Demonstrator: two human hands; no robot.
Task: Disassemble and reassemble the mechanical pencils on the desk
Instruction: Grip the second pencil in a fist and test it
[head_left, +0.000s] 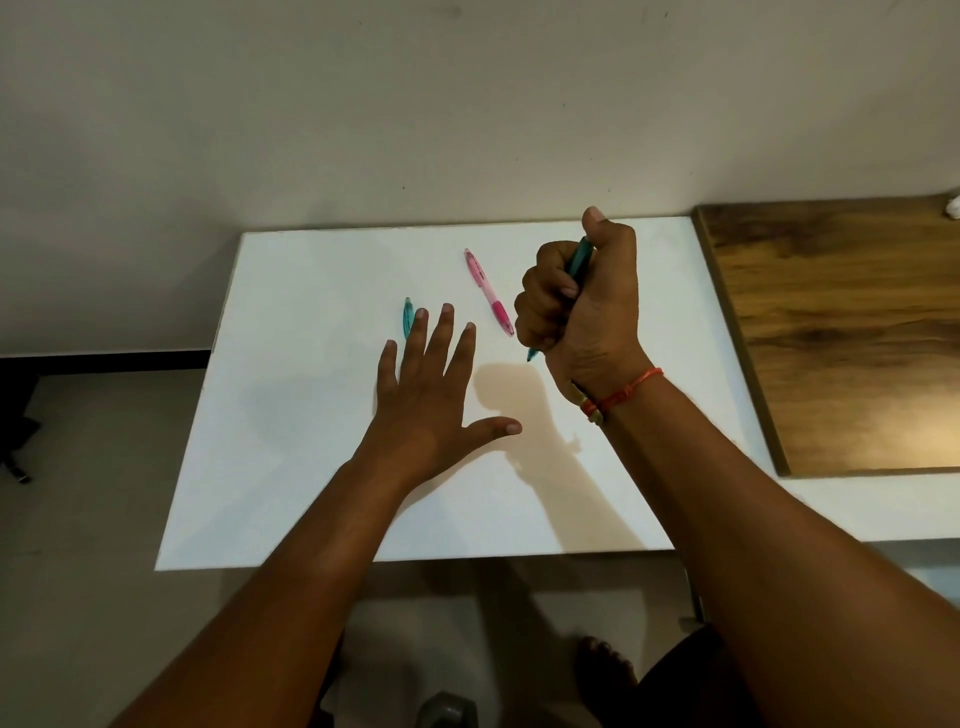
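My right hand grips a teal mechanical pencil in a fist, thumb up over its top end and its tip poking out below the fist above the white desk. A pink mechanical pencil lies on the desk just left of that fist. My left hand is spread flat with straight fingers over the desk. Its fingertips reach a light blue pencil part and hide the lower end of it.
A wooden board lies on the right, next to the white desk. A wall runs behind the desk. The desk's front edge is near my forearms, with floor and a bare foot below it.
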